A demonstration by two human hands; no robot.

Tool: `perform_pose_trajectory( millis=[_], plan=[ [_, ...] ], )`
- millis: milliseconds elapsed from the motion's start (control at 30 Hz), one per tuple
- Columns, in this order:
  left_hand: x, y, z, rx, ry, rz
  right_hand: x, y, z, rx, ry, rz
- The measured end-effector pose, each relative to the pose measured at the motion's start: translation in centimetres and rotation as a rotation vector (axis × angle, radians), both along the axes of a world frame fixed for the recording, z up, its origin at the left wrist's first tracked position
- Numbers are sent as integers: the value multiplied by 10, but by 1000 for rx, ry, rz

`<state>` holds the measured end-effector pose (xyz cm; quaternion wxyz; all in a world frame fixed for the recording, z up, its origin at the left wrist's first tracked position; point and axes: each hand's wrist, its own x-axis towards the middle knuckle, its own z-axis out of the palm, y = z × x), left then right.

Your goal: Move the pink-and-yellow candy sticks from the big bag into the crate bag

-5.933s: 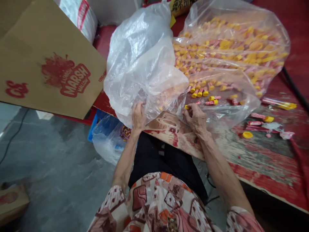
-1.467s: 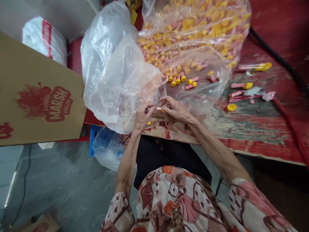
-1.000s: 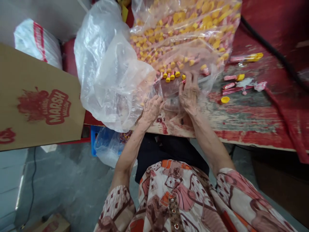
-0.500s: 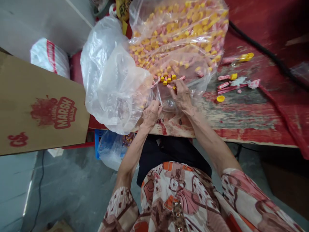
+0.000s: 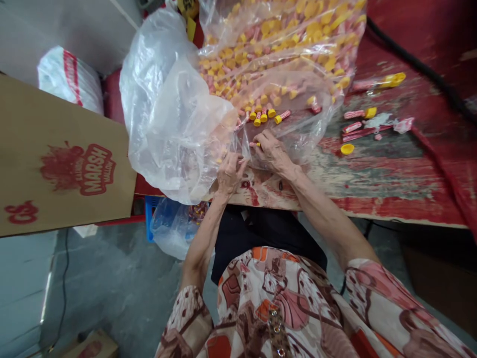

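- Tube [image 5: 253, 144]: slim, pink-and-white, with a yellow end, pinched in the right hand just above the near edge of the clear bag.
- Right hand [image 5: 271, 153]: closed narrowly on the tube, fingers bent.
- Left hand [image 5: 228, 174]: at 7 o'clock from the tube, fingers curled by thin plastic; I cannot tell what it holds.
- Capped tubes [image 5: 264, 117]: a small cluster at 12 to 1 o'clock, stubby, with round yellow caps.
- Clear bag [image 5: 305, 132]: glossy, wrinkled film reaching to 1 o'clock, its far part heaped with pink and yellow pieces.
- White bag [image 5: 164, 109]: cloudy, puffed and crumpled, at 10 o'clock.
- Loose cap [image 5: 347, 149]: a yellow disc at 3 o'clock on the worktop [image 5: 380, 181], whose red paint is worn to grey, streaky wood.
- Carton [image 5: 67, 164]: flat-sided brown cardboard with red print, at 9 o'clock.
- Crate [image 5: 149, 219]: blue, at 8 o'clock, below the worktop.
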<state>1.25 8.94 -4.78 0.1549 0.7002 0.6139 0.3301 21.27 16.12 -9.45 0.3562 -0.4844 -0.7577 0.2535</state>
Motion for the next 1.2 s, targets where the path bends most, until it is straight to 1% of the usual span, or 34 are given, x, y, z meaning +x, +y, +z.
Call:
perform_pose_trajectory(
  millis=[133,200,300,467,600,733,867,967,1067,1200],
  plan=[
    [-5,3,-2,41,-29,87,1,-2,2,-42,-8,21],
    [-5,5,-7,29,-25,75,2,-2,4,-47,-3,26],
    [-5,5,-14,-10,6,15,3,-3,5,-43,-1,21],
    [-14,-3,-16,55,41,91,3,-3,5,-21,-1,12],
    [-21,-12,-14,32,49,97,2,-2,2,-10,-1,10],
    [-17,-15,-8,-44,-71,111,3,-2,3,-12,-23,10],
    [-7,-12,11,-59,-174,67,2,-3,5,-23,-19,13],
    [3,-9,22,-31,-154,8,1,-3,5,-22,2,5],
    [12,-4,24,-24,-116,-57,0,-2,4,-25,8,-5],
    [20,6,23,-163,-13,-151,1,-1,4,-23,-10,6]
  ],
)
